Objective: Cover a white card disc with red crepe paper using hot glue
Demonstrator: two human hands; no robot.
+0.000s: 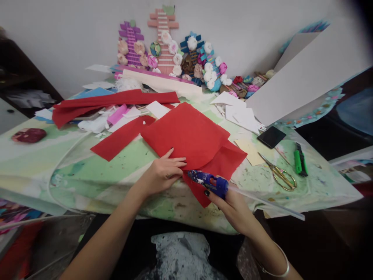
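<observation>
A red sheet (186, 132), which looks like felt or paper, lies folded over on the table in front of me. My left hand (164, 169) rests on its lower left edge with fingers stretched out flat. In my right hand (225, 198) is a blue hot glue gun (208, 182), a long clear glue stick (268, 203) trailing from its back. The gun's nozzle points left, close to the sheet's lower edge near my left fingertips; I cannot tell whether it touches. Part of the red layer beneath spreads out below and to the right of the gun.
Gold-handled scissors (281, 175), a green utility knife (300, 160) and a black phone-like slab (271, 137) lie at right. A red strip (122, 138) and a folded red piece (116, 100) lie at left. Flower-decorated stick crafts (163, 46) lean on the wall. A white cord (55, 163) hangs over the front edge.
</observation>
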